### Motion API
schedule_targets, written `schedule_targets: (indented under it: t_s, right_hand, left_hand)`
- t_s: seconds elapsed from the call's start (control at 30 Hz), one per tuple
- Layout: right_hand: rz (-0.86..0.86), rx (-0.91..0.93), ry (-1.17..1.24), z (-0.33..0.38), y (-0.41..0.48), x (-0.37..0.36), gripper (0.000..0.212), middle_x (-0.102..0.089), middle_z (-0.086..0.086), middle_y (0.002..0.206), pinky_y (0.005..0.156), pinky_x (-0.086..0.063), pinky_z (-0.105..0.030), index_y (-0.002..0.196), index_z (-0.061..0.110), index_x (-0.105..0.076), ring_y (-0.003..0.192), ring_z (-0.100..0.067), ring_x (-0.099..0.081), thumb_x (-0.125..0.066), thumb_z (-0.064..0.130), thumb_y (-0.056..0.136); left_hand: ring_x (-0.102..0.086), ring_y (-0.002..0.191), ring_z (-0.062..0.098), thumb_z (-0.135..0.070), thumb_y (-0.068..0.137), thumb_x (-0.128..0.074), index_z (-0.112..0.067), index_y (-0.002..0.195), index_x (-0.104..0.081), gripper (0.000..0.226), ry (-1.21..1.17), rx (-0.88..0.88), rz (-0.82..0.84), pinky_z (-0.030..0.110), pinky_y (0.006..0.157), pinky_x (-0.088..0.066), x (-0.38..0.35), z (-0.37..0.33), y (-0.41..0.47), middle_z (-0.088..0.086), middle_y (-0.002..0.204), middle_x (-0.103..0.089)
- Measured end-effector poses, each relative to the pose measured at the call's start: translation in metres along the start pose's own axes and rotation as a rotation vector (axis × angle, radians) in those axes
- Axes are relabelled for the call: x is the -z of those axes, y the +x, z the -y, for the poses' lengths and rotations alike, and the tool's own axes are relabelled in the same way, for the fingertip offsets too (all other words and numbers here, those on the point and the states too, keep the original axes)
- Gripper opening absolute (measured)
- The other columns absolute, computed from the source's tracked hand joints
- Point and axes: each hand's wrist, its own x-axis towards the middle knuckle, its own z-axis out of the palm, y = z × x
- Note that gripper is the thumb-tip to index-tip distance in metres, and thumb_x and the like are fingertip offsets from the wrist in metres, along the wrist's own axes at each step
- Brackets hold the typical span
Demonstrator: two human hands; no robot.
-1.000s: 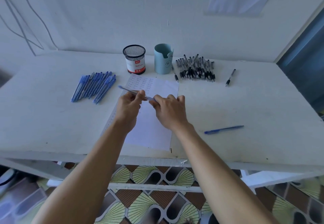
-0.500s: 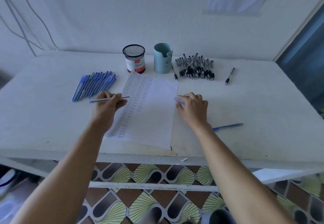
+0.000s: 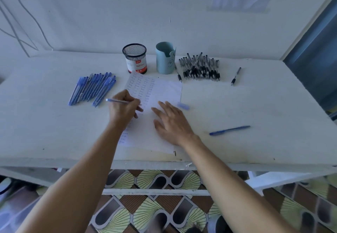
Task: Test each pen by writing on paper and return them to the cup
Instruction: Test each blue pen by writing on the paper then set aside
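We pin the paper flat under the spread right hand. The left hand, nearer us than the mesh cup, pinches the slim blue pen, tip aimed at the written rows (light strokes should suffice). Its pale cap lies just beyond the right fingertips.

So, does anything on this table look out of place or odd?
Nothing damaged or spilled. A loose pen cap lies just right of the paper, and one blue pen and one black pen each lie alone.
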Motion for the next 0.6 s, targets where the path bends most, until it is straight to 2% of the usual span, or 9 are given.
schedule_targets:
  t_s: [0.07,0.13,0.27,0.43,0.6]
  right_hand:
    - [0.034,-0.022,-0.003,-0.001,0.0,-0.003,0.053,-0.015,-0.007,0.166,0.121,-0.011,-0.041,0.154,0.02,-0.033,0.153,-0.025,-0.009,-0.036,0.038,0.104]
    - [0.045,-0.028,-0.015,-0.002,0.001,-0.003,0.054,-0.015,-0.008,0.166,0.122,-0.009,-0.04,0.155,0.019,-0.032,0.153,-0.025,-0.009,-0.035,0.039,0.105]
    - [0.032,-0.031,-0.019,-0.001,0.001,-0.003,0.055,-0.019,-0.007,0.165,0.122,-0.009,-0.04,0.155,0.018,-0.031,0.153,-0.025,-0.012,-0.036,0.04,0.104]
    - [0.033,-0.046,0.008,-0.002,0.001,-0.003,0.056,-0.019,-0.005,0.165,0.122,-0.008,-0.039,0.155,0.02,-0.031,0.153,-0.023,-0.011,-0.036,0.041,0.103]
    - [0.022,-0.057,0.03,-0.001,0.002,-0.005,0.055,-0.021,-0.005,0.165,0.122,-0.008,-0.038,0.153,0.02,-0.033,0.153,-0.023,-0.011,-0.039,0.04,0.102]
  left_hand:
    - [-0.058,0.043,0.026,0.005,0.069,-0.061,-0.01,0.06,-0.04,0.027,0.068,0.008,-0.045,0.033,0.039,-0.038,-0.002,0.006,0.002,0.014,0.047,-0.054]
    - [-0.048,0.046,0.024,0.0,0.062,-0.057,-0.008,0.06,-0.034,0.024,0.15,-0.015,-0.069,0.036,0.04,-0.035,0.0,0.012,0.002,0.018,0.049,-0.043]
    - [-0.03,0.049,0.013,0.007,0.064,-0.054,-0.004,0.062,-0.031,0.025,0.244,-0.073,-0.09,0.023,0.039,-0.024,-0.002,0.013,0.0,0.002,0.054,-0.031]
    - [-0.028,0.053,0.016,0.008,0.065,-0.051,-0.009,0.061,-0.028,0.029,0.284,-0.087,-0.062,0.025,0.045,-0.021,-0.003,0.02,0.004,0.001,0.056,-0.028]
    - [-0.027,0.052,0.019,0.009,0.066,-0.049,-0.008,0.061,-0.029,0.027,0.323,-0.094,-0.068,0.023,0.038,-0.021,-0.003,0.019,0.004,0.006,0.058,-0.029]
